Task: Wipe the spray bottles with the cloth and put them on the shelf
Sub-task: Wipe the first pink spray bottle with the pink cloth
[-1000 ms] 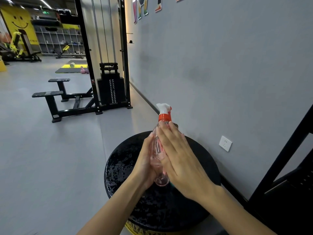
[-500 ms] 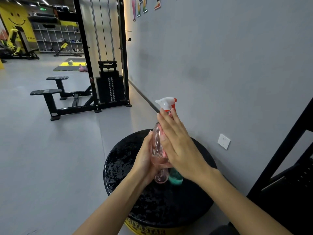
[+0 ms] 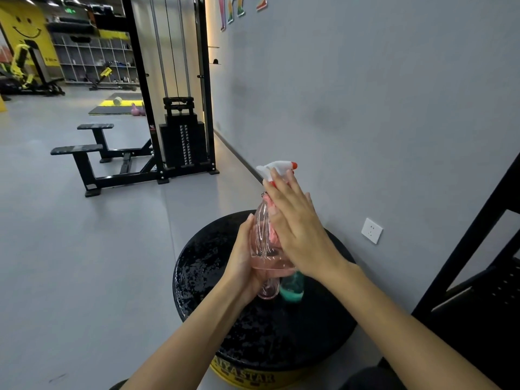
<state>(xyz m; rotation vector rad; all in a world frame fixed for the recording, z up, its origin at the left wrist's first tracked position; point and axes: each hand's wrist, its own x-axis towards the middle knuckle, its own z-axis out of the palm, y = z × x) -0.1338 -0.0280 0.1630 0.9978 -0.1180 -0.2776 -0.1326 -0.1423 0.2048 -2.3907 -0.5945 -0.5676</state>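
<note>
Standing close by, I am watching the person working on the pink spray bottle [image 3: 261, 235], which is being held upright just above the round black stand [image 3: 208, 277], near the grey wall. The left hand [image 3: 243, 267] is wrapping its fingers round the bottle's lower body and gripping it from the left. The right hand [image 3: 298, 229] is lying flat with straight fingers, pressing the pink cloth [image 3: 272, 237] against the bottle's right side. Only a strip of cloth is showing past the palm.

To my eye the wiping is going on now. Doing it well is looking like a matter of the left hand turning the bottle bit by bit while the flat palm is dragging the cloth from neck to base, so no side is being missed. The white trigger head [image 3: 277, 166] is sitting just beyond the fingertips and is probably needing a pass too. The plastic is looking smooth, so a loose grip is risking a slip.

Counting, I am seeing two spray bottles: the pink one in hand and a teal bottle [image 3: 292, 288] standing on the stand just behind it. I am also seeing one cloth and one stand. A black rack [image 3: 478, 277] is rising at the right, possibly the shelf, though I cannot tell.
</note>
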